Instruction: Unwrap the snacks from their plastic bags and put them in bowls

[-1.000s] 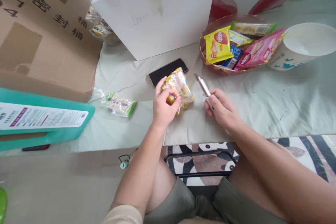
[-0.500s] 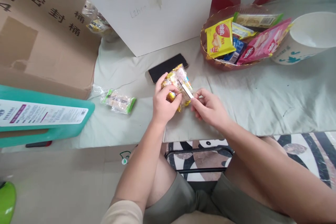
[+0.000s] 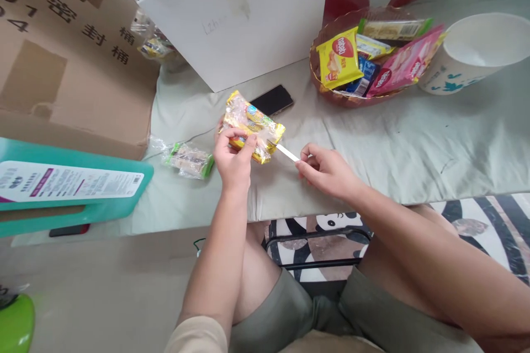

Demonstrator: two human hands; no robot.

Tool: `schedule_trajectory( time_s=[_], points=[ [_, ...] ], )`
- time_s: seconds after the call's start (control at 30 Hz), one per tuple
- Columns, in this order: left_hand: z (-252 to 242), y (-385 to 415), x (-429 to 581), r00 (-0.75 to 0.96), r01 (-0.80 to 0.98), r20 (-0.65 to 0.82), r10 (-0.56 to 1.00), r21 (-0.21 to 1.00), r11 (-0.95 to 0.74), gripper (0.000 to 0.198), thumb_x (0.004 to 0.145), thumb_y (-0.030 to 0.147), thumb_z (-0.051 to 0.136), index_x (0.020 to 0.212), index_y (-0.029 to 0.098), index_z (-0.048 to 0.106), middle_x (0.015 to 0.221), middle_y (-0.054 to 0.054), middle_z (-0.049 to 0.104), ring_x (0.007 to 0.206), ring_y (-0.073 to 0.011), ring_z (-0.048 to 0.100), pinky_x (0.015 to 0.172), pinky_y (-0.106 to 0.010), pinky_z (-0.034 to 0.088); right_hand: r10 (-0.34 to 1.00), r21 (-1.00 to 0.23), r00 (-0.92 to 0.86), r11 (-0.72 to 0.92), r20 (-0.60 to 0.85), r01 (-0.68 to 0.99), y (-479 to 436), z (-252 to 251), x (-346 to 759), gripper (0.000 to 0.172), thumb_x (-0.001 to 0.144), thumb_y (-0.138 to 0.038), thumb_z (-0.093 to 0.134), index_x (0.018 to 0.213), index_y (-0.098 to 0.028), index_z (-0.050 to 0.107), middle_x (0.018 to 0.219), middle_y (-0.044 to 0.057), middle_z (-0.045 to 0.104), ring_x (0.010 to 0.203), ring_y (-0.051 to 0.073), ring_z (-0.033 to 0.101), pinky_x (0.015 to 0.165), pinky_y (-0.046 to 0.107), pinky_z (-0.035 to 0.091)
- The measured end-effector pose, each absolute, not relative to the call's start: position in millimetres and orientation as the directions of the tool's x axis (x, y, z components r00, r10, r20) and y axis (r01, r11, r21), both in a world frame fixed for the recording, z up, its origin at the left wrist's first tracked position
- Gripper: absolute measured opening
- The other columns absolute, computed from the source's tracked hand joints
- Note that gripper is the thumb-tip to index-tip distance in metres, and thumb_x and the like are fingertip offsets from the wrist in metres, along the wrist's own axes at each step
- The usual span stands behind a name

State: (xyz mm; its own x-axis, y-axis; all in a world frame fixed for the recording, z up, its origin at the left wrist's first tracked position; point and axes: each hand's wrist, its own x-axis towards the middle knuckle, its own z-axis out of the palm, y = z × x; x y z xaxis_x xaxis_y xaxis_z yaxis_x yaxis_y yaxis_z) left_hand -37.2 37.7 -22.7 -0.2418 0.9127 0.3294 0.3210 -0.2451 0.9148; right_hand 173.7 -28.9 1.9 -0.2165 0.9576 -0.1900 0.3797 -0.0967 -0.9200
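My left hand [image 3: 234, 157] is closed on a shiny yellow snack packet [image 3: 253, 127] with clear, crumpled film on it, held over the cloth-covered table. My right hand [image 3: 325, 168] pinches a slim white knife-like tool [image 3: 287, 153]. Its far end meets the right side of the packet, so the tip is hidden or too small to make out. Partly behind the packet lies a black phone [image 3: 274, 100]. Left of my left hand rests a clear wrapped snack with green ends [image 3: 190, 161].
A scalloped basket [image 3: 323, 88] of packaged snacks stands at the right, beside a white paper tub [image 3: 451, 69]. White boxes [image 3: 256, 33] rise at the back. A cardboard box [image 3: 83, 94] and a teal container [image 3: 136, 176] stand at the left. The table edge lies just above my knees.
My left hand has moved left with the packet, which is now turned and uncovers more of its front. The tool's tip has gone from atop the film to the packet's right edge.
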Motion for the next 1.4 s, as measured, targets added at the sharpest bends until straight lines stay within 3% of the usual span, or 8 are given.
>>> schedule_trajectory(
  time_s=[0.13,0.33,0.53,0.63,0.73,0.83,1.23,1.4],
  points=[
    [-28.2,39.2,-41.4,-0.353,0.28,0.311,0.882,0.935,-0.217,0.027,0.085,0.045,0.072,0.094,0.024,0.057,0.094,-0.001,0.063,0.087,-0.0141,0.068,0.081,-0.029,0.058,0.985,-0.85,-0.166,0.048,-0.047,0.525,-24.6,-3.8,188.1,0.019,0.089,-0.038,0.054,0.098,-0.023,0.061,0.067,0.0,0.069,0.059,0.018,0.058,0.058,0.031,0.04],
    [-25.3,24.5,-24.4,-0.23,0.456,0.418,0.879,0.844,-0.282,0.022,0.083,0.037,0.075,0.093,0.024,0.06,0.125,-0.007,0.058,0.129,-0.0215,0.056,0.097,-0.033,0.055,0.957,-0.632,0.091,0.11,0.277,0.767,-12.2,-21.8,220.5,0.015,0.085,-0.031,0.058,0.093,-0.024,0.068,0.091,0.009,0.072,0.077,0.026,0.063,0.065,0.037,0.044],
    [-9.8,12.2,-8.4,-0.041,0.524,0.547,0.836,0.724,-0.448,0.014,0.085,0.035,0.071,0.091,0.026,0.061,0.146,-0.007,0.048,0.136,-0.0239,0.051,0.099,-0.038,0.057,0.933,-0.513,0.18,0.006,0.313,0.858,-4.6,-30.2,232.9,0.019,0.087,-0.03,0.057,0.098,-0.022,0.069,0.1,0.014,0.071,0.095,0.033,0.062,0.082,0.048,0.046],
    [-8.6,10.8,-7.6,0.054,0.565,0.557,0.829,0.667,-0.485,0.011,0.085,0.031,0.07,0.09,0.027,0.061,0.146,-0.006,0.05,0.137,-0.0239,0.051,0.104,-0.041,0.056,0.93,-0.605,0.173,0.064,0.325,0.794,-3.3,-26.4,226.6,0.018,0.087,-0.033,0.059,0.099,-0.022,0.068,0.104,0.014,0.071,0.102,0.034,0.063,0.09,0.051,0.046],
    [-9.1,8.7,-6.2,0.185,0.57,0.521,0.833,0.634,-0.523,0.013,0.08,0.028,0.074,0.086,0.026,0.062,0.146,-0.006,0.051,0.139,-0.0264,0.051,0.111,-0.045,0.051,0.955,-0.795,0.077,0.192,0.287,0.576,-4.6,-18.8,213.8,0.026,0.089,-0.039,0.057,0.108,-0.022,0.065,0.108,0.011,0.073,0.102,0.03,0.066,0.092,0.048,0.049],
    [-8.4,4.7,-3.2,0.303,0.57,0.458,0.836,0.616,-0.544,0.014,0.077,0.027,0.075,0.085,0.024,0.063,0.149,-0.007,0.051,0.138,-0.0286,0.052,0.114,-0.048,0.048,0.969,-0.888,-0.022,0.235,0.246,0.396,-6.7,-13.7,200.4,0.036,0.086,-0.043,0.06,0.114,-0.021,0.063,0.108,0.008,0.073,0.101,0.027,0.067,0.092,0.045,0.05],
    [-7.8,2.7,-1.2,0.345,0.522,0.454,0.822,0.635,-0.57,0.014,0.078,0.026,0.074,0.088,0.025,0.065,0.149,-0.006,0.05,0.139,-0.0298,0.052,0.116,-0.049,0.045,0.992,-0.971,-0.039,0.128,0.123,0.202,-7.8,-13.0,193.4,0.032,0.086,-0.038,0.06,0.114,-0.022,0.059,0.093,0.003,0.069,0.088,0.021,0.065,0.085,0.038,0.051],
    [-18.2,6.4,-4.8,0.291,0.447,0.379,0.878,0.758,-0.475,0.051,0.081,0.04,0.075,0.126,0.033,0.052,0.153,-0.008,0.045,0.129,-0.0259,0.06,0.104,-0.041,0.055,0.996,-0.98,-0.015,0.093,0.091,0.174,-6.9,-14.0,194.3,0.034,0.085,-0.038,0.062,0.114,-0.02,0.061,0.088,0.003,0.068,0.077,0.019,0.063,0.072,0.034,0.05]
  ],
)
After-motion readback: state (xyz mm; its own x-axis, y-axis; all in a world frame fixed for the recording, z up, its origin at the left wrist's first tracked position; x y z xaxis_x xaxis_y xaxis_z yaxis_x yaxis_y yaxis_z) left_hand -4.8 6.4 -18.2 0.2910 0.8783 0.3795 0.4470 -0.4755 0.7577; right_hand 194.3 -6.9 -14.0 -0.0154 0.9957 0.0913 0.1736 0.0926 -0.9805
